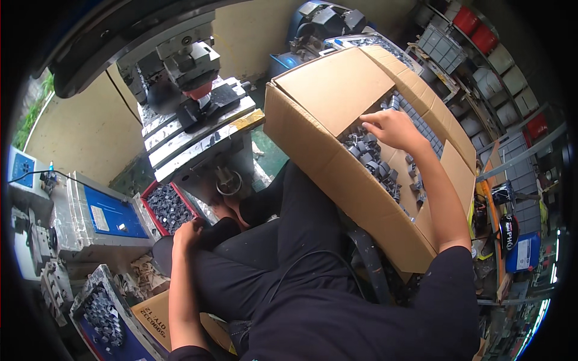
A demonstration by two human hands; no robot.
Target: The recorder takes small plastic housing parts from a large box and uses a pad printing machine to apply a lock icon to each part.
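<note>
At two o'clock from the seated person, a large cardboard box (337, 90) is resting tilted against the lap, its flaps open, and the right hand (388, 127) is reaching into it. The hand is lying palm down over a heap of small dark grey parts (372, 157), fingers spread narrowly and curling onto the pile; whether any part is already pinched cannot be told, since the fingertips are hiding the contact. More parts are lying in neat rows (421, 123) at one o'clock inside the box, just beyond the hand. The left hand (188, 231) is resting at nine o'clock on the knee, loosely curled and appearing to hold nothing, just beside a red tray (158, 225) filled with similar dark parts. A press machine (195, 90) with a dark fixture is standing at eleven o'clock, and a blue tray (129, 334) of parts is sitting at seven o'clock near a grey control box (102, 216). Judging by look, the parts are small, rigid moulded pieces, light and not fragile, probably a little slick; they are lying loose and tangled, so one is likely best taken by its outer edges between thumb and forefinger, lifting from the top of the heap. The box itself is looking soft-walled and liable to shift under pressure.
</note>
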